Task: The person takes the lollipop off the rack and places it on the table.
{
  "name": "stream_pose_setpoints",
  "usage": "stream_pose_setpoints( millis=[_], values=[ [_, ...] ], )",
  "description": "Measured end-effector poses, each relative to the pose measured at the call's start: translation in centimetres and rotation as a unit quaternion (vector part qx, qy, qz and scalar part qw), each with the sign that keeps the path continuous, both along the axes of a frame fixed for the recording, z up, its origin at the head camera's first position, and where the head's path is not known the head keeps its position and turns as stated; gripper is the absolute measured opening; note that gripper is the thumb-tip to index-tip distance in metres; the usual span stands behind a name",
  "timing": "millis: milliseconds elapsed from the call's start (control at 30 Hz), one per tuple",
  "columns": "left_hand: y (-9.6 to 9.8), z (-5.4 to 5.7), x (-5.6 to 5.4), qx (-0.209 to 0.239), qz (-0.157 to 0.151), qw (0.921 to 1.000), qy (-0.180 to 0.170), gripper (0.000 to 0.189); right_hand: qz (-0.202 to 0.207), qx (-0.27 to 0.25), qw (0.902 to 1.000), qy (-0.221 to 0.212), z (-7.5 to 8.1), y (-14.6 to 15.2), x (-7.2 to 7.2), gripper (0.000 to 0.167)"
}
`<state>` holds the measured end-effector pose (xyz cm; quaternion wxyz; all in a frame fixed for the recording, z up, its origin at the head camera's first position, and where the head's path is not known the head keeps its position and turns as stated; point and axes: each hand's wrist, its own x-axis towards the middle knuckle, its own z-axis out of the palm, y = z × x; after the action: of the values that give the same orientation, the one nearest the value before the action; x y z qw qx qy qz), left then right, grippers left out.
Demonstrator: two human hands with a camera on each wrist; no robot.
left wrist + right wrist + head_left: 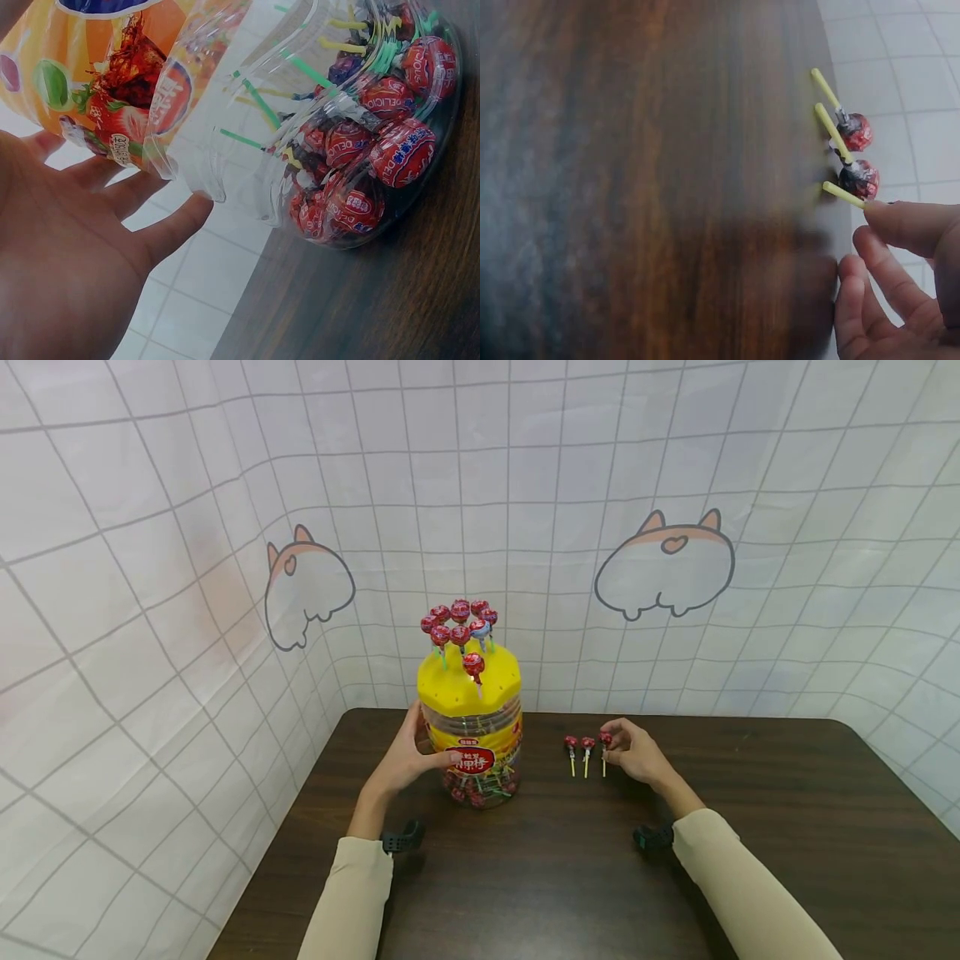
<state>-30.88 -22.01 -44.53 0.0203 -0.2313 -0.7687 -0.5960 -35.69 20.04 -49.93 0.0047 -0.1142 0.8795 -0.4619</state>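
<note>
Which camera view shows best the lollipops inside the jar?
The left wrist view: close up, the lollipops inside the clear jar show their red wrappers and green and yellow sticks. The head view shows them smaller and less distinct; the right wrist view shows none.

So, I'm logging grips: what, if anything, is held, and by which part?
The left hand grips the jar around its labelled side; the right hand seems to pinch the rightmost lollipop near its head.

the jar (483, 727) looks glossy plastic, the table (540, 868) wooden.
</note>
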Motion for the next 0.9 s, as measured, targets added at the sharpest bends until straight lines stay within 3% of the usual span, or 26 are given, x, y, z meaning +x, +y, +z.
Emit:
stream_pose_setpoints(
  millis=[400, 900],
  values=[
    [-0.12, -0.21, -0.15, -0.003, -0.002, 1.0, 0.003, 0.099, -0.004, 0.028, 0.9994, 0.018, -0.14, 0.25, -0.16, 0.041],
    [0.05, 0.1, -0.03, 0.01, -0.015, 0.9998, 0.01, 0.1, 0.009, 0.033, 0.9994, -0.007, -0.18, 0.45, -0.27, 0.033]
  ],
)
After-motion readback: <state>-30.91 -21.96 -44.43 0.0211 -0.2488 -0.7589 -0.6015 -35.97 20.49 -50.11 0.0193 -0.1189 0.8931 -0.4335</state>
